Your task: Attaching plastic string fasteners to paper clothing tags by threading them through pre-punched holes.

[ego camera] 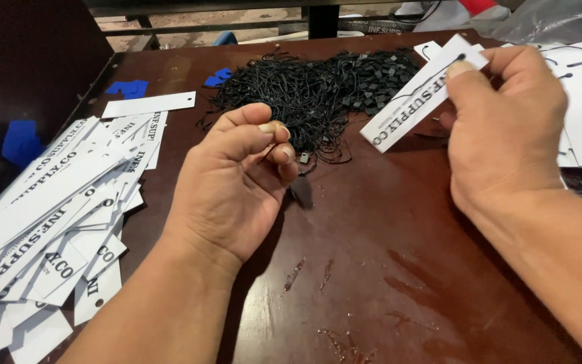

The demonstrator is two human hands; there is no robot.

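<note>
The right hand (506, 128) pinches a white paper tag (415, 94) near its hole. The left hand (237, 182) is half closed on a thin black string loop (302, 158), beside the string pile (318, 87) on the bench (385, 269). The thin string may slip or tangle, I think.

- A dark reddish-brown table (372, 269), scuffed and glossy, spreads under both hands.
- A dark panel (28, 74) stands left of the left hand.
- A metal rail (237, 27) runs beyond them.
</note>
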